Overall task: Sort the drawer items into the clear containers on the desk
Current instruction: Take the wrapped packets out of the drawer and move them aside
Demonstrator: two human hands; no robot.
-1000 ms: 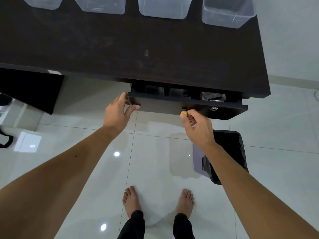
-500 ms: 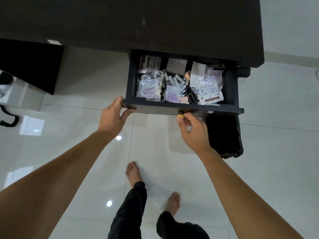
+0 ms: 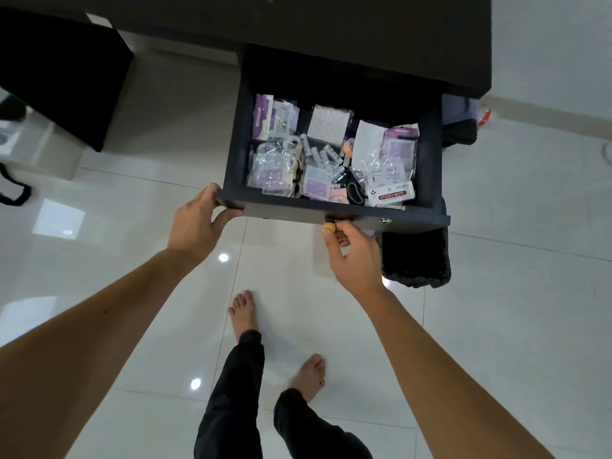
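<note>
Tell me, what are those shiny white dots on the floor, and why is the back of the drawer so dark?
In the head view, the dots are most likely ceiling lights mirrored in the glossy floor tiles. The desk top overhangs the drawer, so its far end sits in shadow. The plastic packets glint, and the wide lens bends straight edges near the borders.
</note>
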